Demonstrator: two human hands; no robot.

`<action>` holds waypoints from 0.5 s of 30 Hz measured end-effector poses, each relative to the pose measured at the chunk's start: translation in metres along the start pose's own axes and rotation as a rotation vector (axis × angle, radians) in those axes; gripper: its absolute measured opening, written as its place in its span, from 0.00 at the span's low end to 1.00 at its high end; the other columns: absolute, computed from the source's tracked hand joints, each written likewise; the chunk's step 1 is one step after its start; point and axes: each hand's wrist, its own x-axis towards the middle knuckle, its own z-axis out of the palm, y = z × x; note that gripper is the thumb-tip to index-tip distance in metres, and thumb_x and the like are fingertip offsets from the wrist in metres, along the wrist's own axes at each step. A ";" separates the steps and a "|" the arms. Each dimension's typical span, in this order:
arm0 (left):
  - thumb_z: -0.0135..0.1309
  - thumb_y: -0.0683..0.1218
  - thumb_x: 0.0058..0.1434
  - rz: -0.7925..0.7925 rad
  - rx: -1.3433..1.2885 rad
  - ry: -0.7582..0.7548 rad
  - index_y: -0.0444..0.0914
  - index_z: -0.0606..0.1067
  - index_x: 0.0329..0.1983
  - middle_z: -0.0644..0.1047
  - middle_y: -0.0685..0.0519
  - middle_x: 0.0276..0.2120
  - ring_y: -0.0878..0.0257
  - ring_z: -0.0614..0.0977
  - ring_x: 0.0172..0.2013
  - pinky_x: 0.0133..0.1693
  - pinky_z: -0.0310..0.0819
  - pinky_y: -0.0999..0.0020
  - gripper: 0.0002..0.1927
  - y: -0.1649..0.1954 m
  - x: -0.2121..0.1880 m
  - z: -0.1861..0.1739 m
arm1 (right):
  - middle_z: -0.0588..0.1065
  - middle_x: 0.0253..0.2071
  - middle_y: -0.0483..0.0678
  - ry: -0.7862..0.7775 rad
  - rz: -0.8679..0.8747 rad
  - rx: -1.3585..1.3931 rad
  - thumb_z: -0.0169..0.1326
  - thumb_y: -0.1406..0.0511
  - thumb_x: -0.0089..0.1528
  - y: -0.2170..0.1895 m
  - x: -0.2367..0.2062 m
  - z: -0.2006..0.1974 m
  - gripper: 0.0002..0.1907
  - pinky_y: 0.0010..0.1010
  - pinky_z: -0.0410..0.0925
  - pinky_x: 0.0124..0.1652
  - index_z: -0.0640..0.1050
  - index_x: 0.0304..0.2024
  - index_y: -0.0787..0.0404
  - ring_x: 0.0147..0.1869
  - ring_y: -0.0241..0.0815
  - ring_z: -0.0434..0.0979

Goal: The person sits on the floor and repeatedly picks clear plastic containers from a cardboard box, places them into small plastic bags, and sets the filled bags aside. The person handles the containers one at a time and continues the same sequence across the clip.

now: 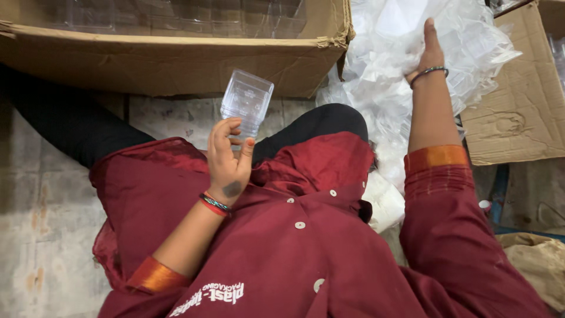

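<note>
My left hand [228, 159] holds a small clear plastic container [247, 101] by its lower edge, above my lap in maroon cloth. My right hand [428, 54] reaches far forward into a heap of clear plastic bags and packaging [388, 70]; its fingers rest on the plastic, and whether they grip anything is hidden. Both wrists wear bangles.
A large cardboard box [176, 59] with clear plastic containers inside lies across the top left. Another flattened cardboard piece [518, 112] lies at the right. A beige cloth [538, 262] sits at the lower right. Grey tiled floor [41, 224] shows on the left.
</note>
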 end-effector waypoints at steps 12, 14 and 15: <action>0.66 0.54 0.62 -0.046 -0.232 -0.296 0.34 0.59 0.71 0.65 0.42 0.68 0.52 0.67 0.69 0.68 0.62 0.59 0.42 0.045 0.012 0.002 | 0.75 0.54 0.50 -0.824 -0.096 -0.302 0.45 0.51 0.75 0.075 -0.247 0.189 0.24 0.27 0.68 0.52 0.73 0.51 0.67 0.48 0.33 0.73; 0.65 0.53 0.62 -0.275 -0.265 -0.382 0.33 0.64 0.65 0.71 0.44 0.59 0.56 0.73 0.60 0.60 0.69 0.61 0.35 0.047 0.011 0.002 | 0.76 0.48 0.50 -0.715 -0.102 -0.179 0.42 0.48 0.76 0.072 -0.262 0.202 0.32 0.26 0.68 0.55 0.74 0.61 0.71 0.51 0.35 0.74; 0.63 0.52 0.64 -0.434 -0.240 -0.429 0.34 0.69 0.60 0.76 0.45 0.53 0.58 0.77 0.54 0.55 0.73 0.63 0.28 0.047 0.011 0.001 | 0.77 0.46 0.50 -0.624 -0.181 -0.279 0.41 0.47 0.76 0.071 -0.263 0.207 0.33 0.26 0.69 0.53 0.74 0.60 0.72 0.50 0.35 0.75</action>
